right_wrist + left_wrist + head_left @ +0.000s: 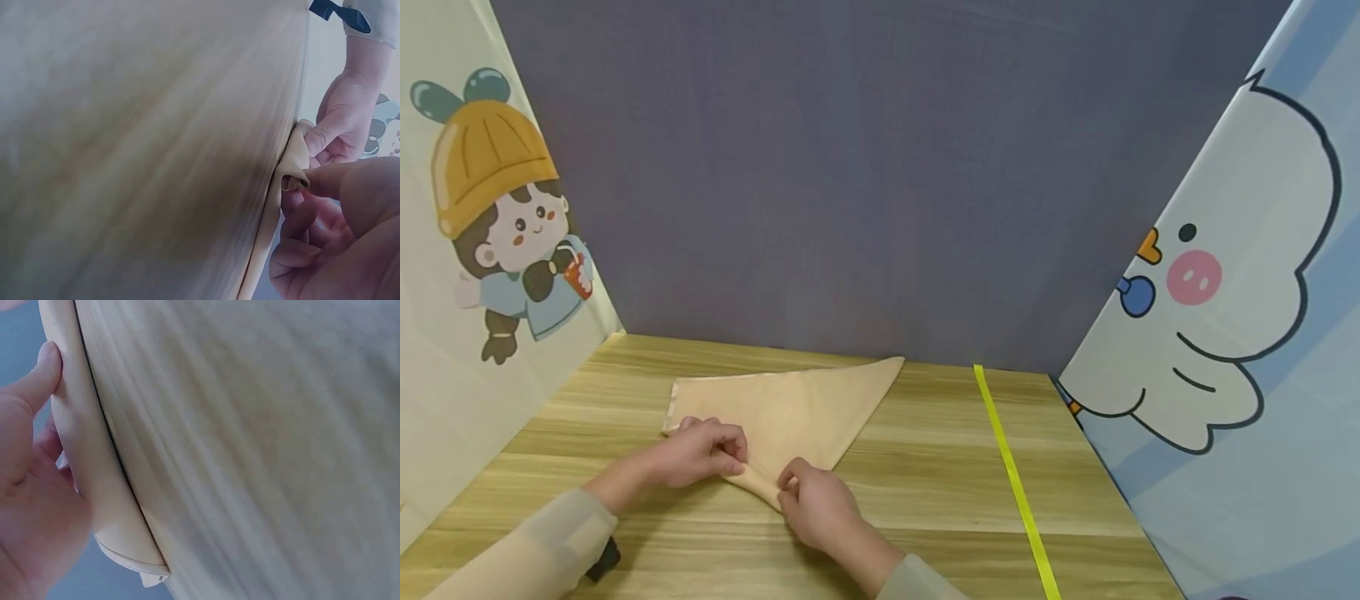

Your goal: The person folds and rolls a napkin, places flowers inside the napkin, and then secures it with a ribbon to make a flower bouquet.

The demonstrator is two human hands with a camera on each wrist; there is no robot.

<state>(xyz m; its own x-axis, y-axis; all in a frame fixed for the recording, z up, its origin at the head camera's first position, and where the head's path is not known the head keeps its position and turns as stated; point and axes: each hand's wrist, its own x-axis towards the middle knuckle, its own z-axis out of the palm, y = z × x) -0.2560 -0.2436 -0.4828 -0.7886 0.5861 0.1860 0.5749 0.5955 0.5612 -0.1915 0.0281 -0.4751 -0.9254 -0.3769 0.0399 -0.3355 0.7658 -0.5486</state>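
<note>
A beige cloth (pixel 797 408) lies on the wooden table, its far right corner drawn to a point and its near edge turned over in a narrow roll. My left hand (pixel 696 454) holds that rolled edge toward the left, thumb on top. At the roll's right end, my right hand (pixel 820 504) pinches the cloth between thumb and fingers. In the left wrist view, the left thumb presses on the smooth fold of the cloth (pixel 94 444). From the right wrist, the roll's end shows as a small open curl at the right hand's (pixel 350 231) fingertips.
Yellow tape (pixel 1011 467) runs front to back along the table (pixel 940 483) to the right of the cloth. A dark grey panel (pixel 850 167) rises behind, with cartoon-printed side panels left and right. A black strap piece (pixel 604 560) hangs under the left sleeve.
</note>
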